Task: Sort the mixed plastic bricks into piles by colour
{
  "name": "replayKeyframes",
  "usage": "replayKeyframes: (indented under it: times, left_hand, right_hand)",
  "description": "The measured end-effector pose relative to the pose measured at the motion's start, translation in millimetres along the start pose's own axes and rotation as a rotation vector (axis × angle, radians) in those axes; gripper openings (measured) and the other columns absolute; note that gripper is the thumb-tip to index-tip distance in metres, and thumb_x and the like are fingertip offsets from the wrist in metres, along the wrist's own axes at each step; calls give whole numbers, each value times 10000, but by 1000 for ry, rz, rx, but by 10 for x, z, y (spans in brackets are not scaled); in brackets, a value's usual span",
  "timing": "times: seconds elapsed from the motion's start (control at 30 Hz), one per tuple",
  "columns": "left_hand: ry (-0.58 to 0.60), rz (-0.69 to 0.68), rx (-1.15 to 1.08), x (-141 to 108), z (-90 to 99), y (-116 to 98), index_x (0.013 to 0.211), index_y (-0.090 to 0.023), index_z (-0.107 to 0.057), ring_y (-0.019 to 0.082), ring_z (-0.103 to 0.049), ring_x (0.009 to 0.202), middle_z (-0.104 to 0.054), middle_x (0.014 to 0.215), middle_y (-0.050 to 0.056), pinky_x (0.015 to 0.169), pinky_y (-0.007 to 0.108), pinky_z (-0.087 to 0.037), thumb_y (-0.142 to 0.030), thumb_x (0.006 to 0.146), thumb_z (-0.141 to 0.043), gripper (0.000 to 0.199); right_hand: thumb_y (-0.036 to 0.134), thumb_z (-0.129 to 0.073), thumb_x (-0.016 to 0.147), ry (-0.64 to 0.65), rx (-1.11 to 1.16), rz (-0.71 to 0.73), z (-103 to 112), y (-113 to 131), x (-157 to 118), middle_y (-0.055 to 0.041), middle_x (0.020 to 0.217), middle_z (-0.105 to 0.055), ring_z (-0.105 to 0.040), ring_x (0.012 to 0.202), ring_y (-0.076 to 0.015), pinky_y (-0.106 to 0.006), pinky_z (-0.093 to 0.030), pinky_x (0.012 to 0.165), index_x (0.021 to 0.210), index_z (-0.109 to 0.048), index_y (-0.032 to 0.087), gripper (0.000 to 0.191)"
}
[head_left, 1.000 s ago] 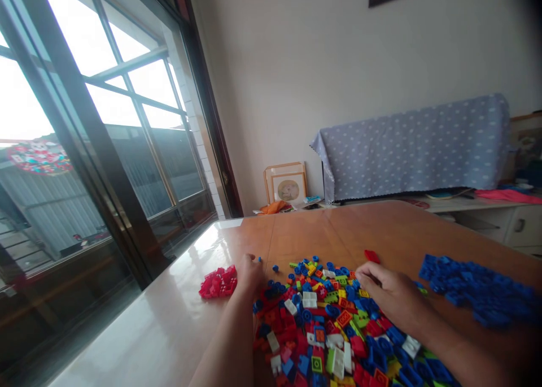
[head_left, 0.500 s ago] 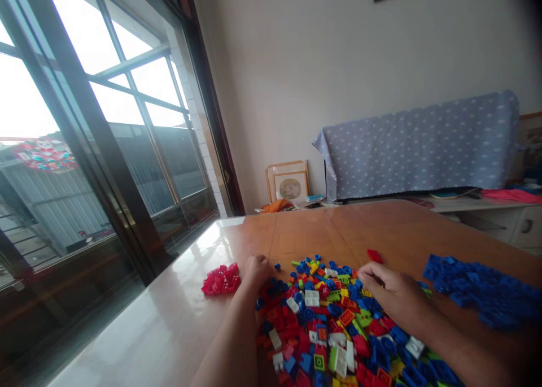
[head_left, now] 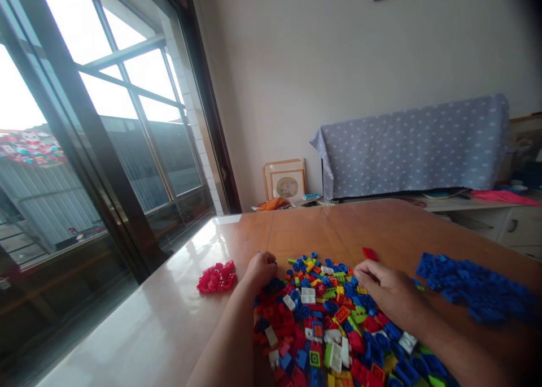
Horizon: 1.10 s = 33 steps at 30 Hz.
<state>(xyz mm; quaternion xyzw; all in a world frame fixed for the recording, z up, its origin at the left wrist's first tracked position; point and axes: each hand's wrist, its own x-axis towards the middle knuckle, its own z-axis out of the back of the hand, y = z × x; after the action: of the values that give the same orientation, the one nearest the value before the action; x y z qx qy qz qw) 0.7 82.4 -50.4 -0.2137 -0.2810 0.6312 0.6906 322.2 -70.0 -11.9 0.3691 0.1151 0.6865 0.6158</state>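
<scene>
A wide heap of mixed toy bricks (head_left: 322,319) in red, blue, green, yellow, orange and white lies on the table. At its far left edge is my left hand (head_left: 262,267), fingers curled down beside a small blue piece; what it grips, if anything, is hidden. My right hand (head_left: 375,277) rests over the heap's right side with its fingers bent together, their grasp too small to make out. Just beyond it lies a single red brick (head_left: 370,254). A pile of blue bricks (head_left: 474,288) sits to the right, and a small pile of pinkish-red bricks (head_left: 217,277) to the left.
The glossy brown table (head_left: 296,229) reaches toward a wall. Behind it stand a low cabinet (head_left: 519,226), something draped in a spotted blue-grey cloth (head_left: 415,149), and a leaning picture frame (head_left: 288,183). Large glass windows (head_left: 139,104) line the left.
The view has shifted slightly, moving most things a little left. My left hand has moved slightly right relative to the bricks, over the spot by the small blue piece. My right hand has barely moved.
</scene>
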Motion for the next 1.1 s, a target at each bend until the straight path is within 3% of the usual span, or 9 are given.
replayKeyframes:
  times: [0.13, 0.27, 0.37, 0.47, 0.63, 0.8, 0.93, 1.03, 1.1]
  left_hand:
    - [30, -33, 18, -44, 33, -53, 831, -164, -721, 150, -598, 694, -692, 752, 26, 610, 230, -400, -199, 709, -644, 149]
    - [57, -83, -13, -106, 117, -231, 803, -159, -699, 139, -565, 656, -647, 688, 12, 583, 225, -375, -256, 768, -607, 138]
    - [96, -144, -65, -180, 151, -520, 844, -156, -684, 126, -545, 628, -627, 689, 3, 557, 217, -362, -300, 799, -589, 179]
    - [155, -223, -149, -307, 113, -911, 1011, -166, -641, 108, -539, 612, -629, 741, -15, 537, 205, -360, -324, 810, -590, 261]
    - [394, -321, -420, -594, -115, -1396, 1010, -178, -572, 72, -425, 518, -533, 646, -73, 480, 189, -297, -291, 771, -654, 277]
    - [522, -269, -653, -732, -350, -1491, 1029, -178, -520, 82, -507, 562, -581, 689, -48, 526, 193, -329, -332, 755, -714, 370]
    - [607, -205, -794, -745, -348, -1517, 1043, -175, -521, 127, -606, 682, -638, 771, 0, 640, 236, -432, -435, 712, -777, 493]
    - [536, -171, -744, -729, -240, -1537, 1069, -182, -549, 148, -640, 746, -658, 825, 14, 689, 256, -466, -472, 689, -788, 535]
    - [466, -159, -671, -706, -148, -1535, 1081, -183, -575, 156, -648, 783, -672, 861, 21, 709, 260, -478, -497, 698, -768, 531]
  right_hand:
    - [470, -447, 933, -4, -21, 4, -34, -31, 11, 21, 655, -622, -583, 632, -172, -259, -384, 581, 846, -657, 241, 323]
    - [464, -459, 935, -6, -19, 7, -88, -40, 20, 24, 661, -632, -591, 633, -171, -266, -398, 595, 833, -647, 246, 306]
    - [414, -467, 938, -16, 33, 42, -91, 43, 0, 7, 748, -683, -632, 708, -182, -279, -441, 665, 903, -667, 246, 264]
    - [367, -530, 911, -52, 96, 65, -56, 180, -28, -16, 860, -717, -661, 819, -198, -293, -477, 757, 1073, -683, 247, 253]
    - [297, -660, 846, -6, 197, 134, 9, 335, -47, -25, 1055, -696, -644, 806, -154, -265, -496, 762, 1284, -619, 279, 440]
    - [218, -670, 827, -29, 215, 163, -38, 307, -53, -11, 893, -670, -616, 803, -148, -234, -467, 714, 1047, -711, 235, 225]
    - [186, -655, 788, -42, 199, 139, 6, 188, 20, 9, 789, -643, -590, 712, -128, -219, -441, 644, 916, -718, 216, 146]
    - [226, -604, 796, -191, 213, 40, 221, -73, 136, -3, 817, -682, -617, 748, -143, -243, -473, 707, 931, -727, 209, 183]
    - [279, -601, 767, -413, 296, -155, 426, -348, 205, -18, 825, -712, -632, 749, -164, -262, -496, 712, 900, -732, 193, 206]
